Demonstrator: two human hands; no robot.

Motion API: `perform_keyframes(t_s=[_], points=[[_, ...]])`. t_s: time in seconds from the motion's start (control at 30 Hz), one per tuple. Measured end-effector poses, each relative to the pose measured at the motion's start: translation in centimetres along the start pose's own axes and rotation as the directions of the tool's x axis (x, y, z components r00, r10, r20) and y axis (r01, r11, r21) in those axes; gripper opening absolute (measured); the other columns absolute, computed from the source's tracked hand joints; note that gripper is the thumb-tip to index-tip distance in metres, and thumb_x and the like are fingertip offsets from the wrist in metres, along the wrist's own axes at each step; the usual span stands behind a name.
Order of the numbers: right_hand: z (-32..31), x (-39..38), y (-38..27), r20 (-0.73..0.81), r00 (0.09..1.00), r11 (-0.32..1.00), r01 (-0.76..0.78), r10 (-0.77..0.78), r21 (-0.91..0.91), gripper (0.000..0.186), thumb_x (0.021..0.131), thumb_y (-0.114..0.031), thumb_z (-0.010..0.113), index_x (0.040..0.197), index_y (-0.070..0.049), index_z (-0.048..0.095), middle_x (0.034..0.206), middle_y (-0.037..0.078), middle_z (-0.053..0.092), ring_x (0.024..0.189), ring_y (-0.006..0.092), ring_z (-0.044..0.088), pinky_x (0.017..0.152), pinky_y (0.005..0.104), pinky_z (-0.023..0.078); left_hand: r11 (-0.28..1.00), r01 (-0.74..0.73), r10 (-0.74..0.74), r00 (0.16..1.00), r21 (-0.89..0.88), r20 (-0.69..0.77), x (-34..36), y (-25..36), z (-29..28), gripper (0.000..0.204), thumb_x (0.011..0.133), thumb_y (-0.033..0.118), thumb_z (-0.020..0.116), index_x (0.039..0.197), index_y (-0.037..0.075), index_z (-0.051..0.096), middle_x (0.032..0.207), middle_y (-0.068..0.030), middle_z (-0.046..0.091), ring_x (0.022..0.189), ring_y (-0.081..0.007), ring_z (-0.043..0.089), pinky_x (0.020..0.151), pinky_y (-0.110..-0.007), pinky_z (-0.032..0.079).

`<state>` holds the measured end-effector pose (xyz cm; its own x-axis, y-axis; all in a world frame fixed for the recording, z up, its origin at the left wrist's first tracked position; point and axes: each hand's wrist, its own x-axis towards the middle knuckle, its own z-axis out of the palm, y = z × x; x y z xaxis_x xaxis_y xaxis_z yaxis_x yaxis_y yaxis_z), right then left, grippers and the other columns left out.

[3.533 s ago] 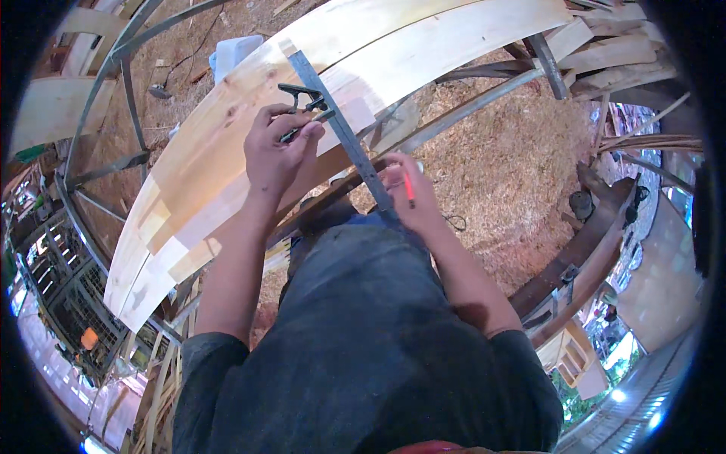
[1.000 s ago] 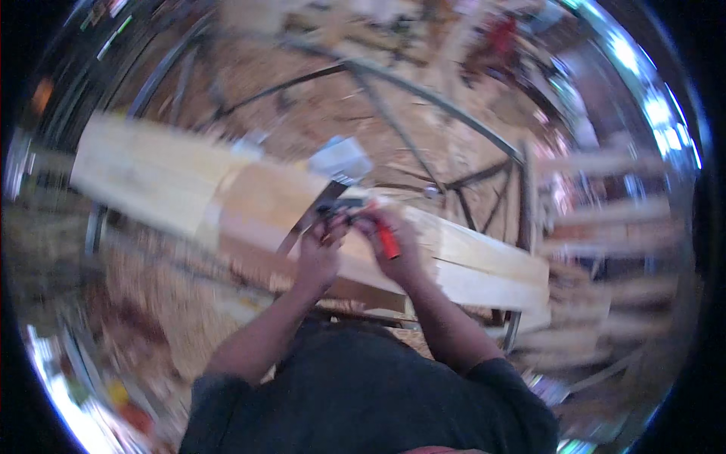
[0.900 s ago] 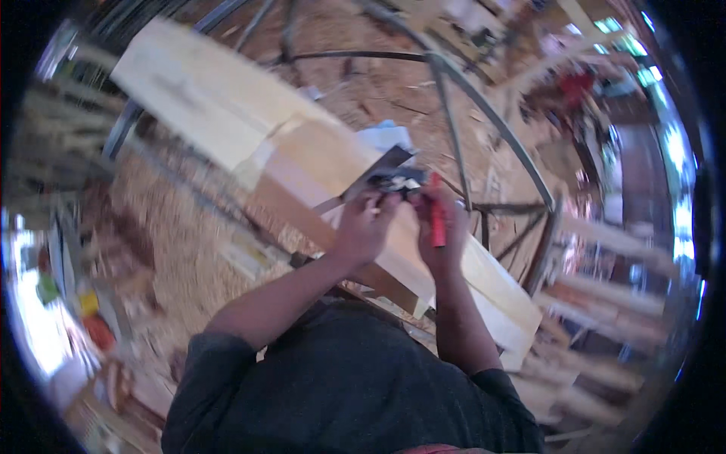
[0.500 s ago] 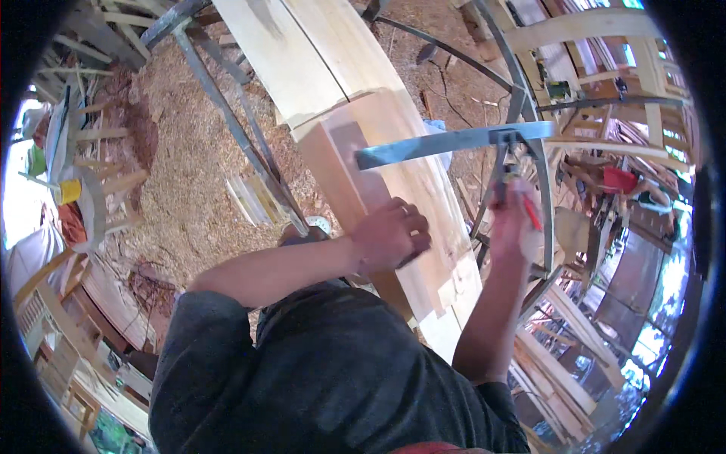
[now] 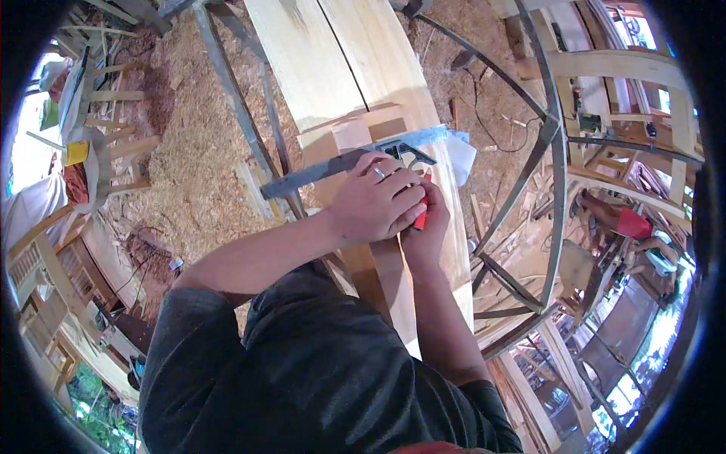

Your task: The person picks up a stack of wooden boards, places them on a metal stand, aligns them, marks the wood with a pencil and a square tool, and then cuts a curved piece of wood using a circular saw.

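Note:
A combination square [image 5: 302, 178] lies slantwise across a squared timber [image 5: 352, 136], its long metal blade overhanging to the left. The dark head of the square sits near my fingers. My left hand [image 5: 376, 198], wearing a ring, is closed over the square and presses it to the wood. Close against it, my right hand [image 5: 426, 236] grips a slim red pencil [image 5: 421, 216], whose tip is partly hidden by fingers. The timber rests lengthwise on wide pale boards [image 5: 310, 68], and its near end points toward my body.
A metal frame [image 5: 556, 197] with curved bars stands to the right, and a straight metal leg [image 5: 234, 98] to the left. Wood shavings [image 5: 181, 151] cover the floor. A yellow container [image 5: 76, 153] is at far left. Another person [image 5: 635, 225] is at far right.
My right hand has brought the square leftward and down onto the timber. My left hand has taken hold of the square, and the right now keeps only the red pencil.

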<state>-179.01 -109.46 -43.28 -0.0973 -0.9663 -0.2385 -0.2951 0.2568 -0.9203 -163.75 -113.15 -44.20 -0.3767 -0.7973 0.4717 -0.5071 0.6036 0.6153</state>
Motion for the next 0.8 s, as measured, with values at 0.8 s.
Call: perform_keyframes(t_s=[0.8], points=[[2.0,1.8,0.3,-0.108,0.994,0.999,0.012,-0.009,0.03,0.026,0.096,-0.022,0.067,0.11,-0.002,0.057,0.097,0.005,0.064,0.09,0.0118,0.06,0.081,0.0284,0.05,0.933,0.343,-0.318,0.928,0.108,-0.196,-0.2,0.4,1.1,0.013,0.086,0.029,0.068,0.091,0.018,0.071,0.113,-0.0038,0.065,0.118,-0.0254,0.059,0.11,-0.056,0.031]])
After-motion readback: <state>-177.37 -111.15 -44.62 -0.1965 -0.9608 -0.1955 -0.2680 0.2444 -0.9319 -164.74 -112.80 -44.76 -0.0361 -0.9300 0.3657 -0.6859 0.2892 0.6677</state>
